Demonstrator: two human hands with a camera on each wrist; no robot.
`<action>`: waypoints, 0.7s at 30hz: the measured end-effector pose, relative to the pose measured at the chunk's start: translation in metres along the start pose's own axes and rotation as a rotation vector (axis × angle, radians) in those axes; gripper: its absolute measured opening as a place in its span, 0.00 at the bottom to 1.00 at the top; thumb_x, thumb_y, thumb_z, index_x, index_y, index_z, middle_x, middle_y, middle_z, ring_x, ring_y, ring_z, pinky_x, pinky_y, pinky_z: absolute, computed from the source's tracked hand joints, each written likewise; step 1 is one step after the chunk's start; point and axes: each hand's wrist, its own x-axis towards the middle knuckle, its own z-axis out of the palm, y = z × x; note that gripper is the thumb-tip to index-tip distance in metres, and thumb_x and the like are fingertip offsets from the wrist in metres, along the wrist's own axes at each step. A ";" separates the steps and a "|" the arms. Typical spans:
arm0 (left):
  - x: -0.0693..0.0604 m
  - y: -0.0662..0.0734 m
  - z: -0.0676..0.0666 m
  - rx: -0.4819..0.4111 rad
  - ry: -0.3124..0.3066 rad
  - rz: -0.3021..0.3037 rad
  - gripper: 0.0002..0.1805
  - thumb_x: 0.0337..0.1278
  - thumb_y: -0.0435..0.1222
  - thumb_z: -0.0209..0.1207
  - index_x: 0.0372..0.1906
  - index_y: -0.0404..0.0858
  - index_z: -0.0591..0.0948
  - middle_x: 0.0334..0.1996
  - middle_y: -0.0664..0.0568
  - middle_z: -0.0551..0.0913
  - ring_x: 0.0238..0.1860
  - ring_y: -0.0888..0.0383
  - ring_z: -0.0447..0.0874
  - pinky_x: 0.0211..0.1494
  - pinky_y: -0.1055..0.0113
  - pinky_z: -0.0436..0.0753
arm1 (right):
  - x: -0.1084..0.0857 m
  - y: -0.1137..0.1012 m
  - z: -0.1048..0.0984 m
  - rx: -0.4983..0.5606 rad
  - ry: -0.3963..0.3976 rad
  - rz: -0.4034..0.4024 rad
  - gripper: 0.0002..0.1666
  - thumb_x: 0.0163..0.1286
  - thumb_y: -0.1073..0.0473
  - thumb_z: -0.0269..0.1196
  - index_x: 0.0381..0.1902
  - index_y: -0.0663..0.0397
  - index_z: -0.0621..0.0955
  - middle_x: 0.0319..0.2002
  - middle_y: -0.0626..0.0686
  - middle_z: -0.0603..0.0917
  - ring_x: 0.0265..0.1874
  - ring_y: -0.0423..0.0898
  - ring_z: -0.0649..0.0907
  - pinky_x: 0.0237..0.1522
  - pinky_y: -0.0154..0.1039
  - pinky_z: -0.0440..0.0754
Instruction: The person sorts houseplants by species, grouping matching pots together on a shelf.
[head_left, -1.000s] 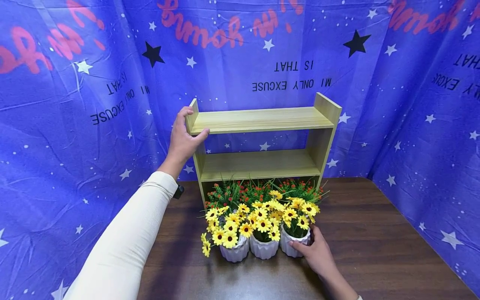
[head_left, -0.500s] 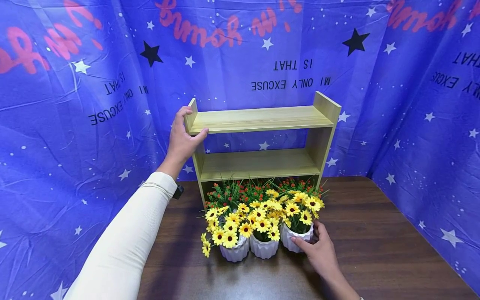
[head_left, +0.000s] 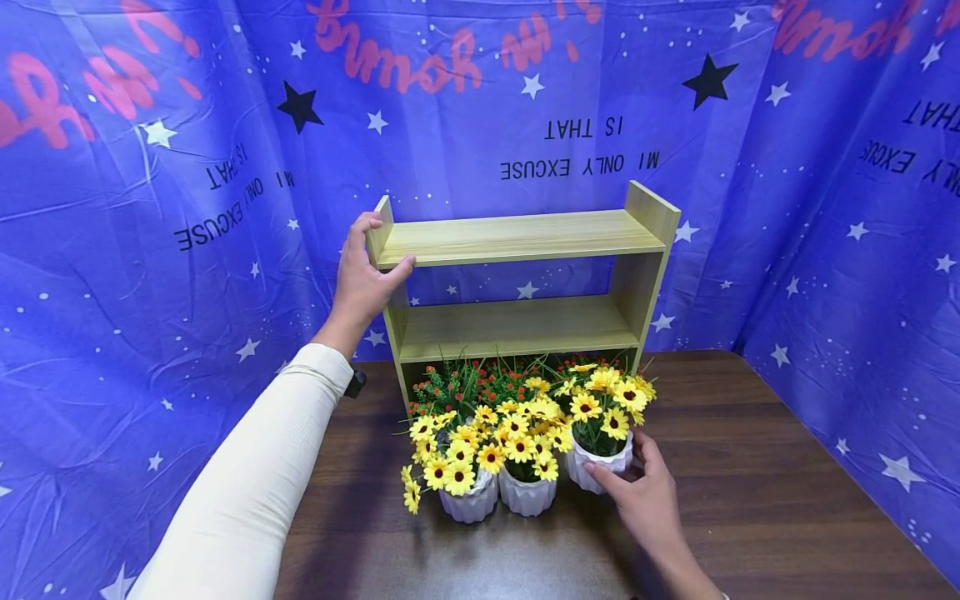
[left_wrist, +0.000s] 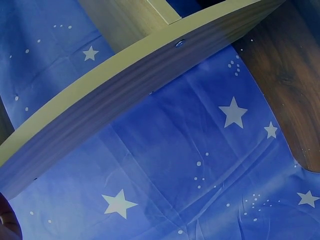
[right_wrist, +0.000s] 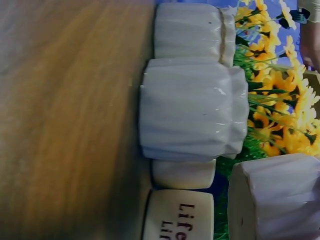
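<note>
My right hand (head_left: 647,504) grips a white ribbed flowerpot (head_left: 598,472) of yellow daisy-like flowers, thumb in front and fingers at its right side. In the right wrist view this flowerpot (right_wrist: 282,197) is raised off the table. Left of it, two similar pots, the middle one (head_left: 527,497) and the left one (head_left: 470,503), stand on the table. My left hand (head_left: 362,279) holds the upper left side of a light wooden shelf (head_left: 525,237), thumb on the front edge of the top board. The left wrist view shows the shelf's side panel (left_wrist: 115,97).
Behind the yellow flowers, red-flowered green plants (head_left: 450,390) stand at the shelf's lowest level; one pot (right_wrist: 180,215) bears the lettering "Life". The middle board (head_left: 517,327) lies above them. A blue star-printed curtain (head_left: 465,150) hangs behind the brown wooden table (head_left: 750,467).
My right hand has lifted the right flowerpot off the table and moved it slightly right and toward the shelf. My left hand stays on the shelf.
</note>
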 end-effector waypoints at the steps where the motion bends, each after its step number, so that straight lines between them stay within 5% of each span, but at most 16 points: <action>1: 0.000 0.000 0.000 0.000 0.000 0.001 0.35 0.48 0.36 0.72 0.59 0.38 0.67 0.69 0.49 0.67 0.69 0.55 0.62 0.69 0.61 0.61 | 0.000 -0.002 0.000 0.004 0.005 -0.002 0.48 0.52 0.59 0.78 0.67 0.62 0.68 0.55 0.63 0.79 0.50 0.51 0.77 0.41 0.20 0.74; 21: 0.000 -0.002 0.001 -0.010 0.009 0.015 0.35 0.47 0.35 0.73 0.59 0.37 0.67 0.69 0.49 0.68 0.69 0.54 0.63 0.70 0.62 0.60 | 0.019 -0.041 -0.008 0.089 0.127 -0.092 0.46 0.55 0.60 0.77 0.69 0.61 0.68 0.58 0.58 0.78 0.50 0.47 0.76 0.45 0.20 0.73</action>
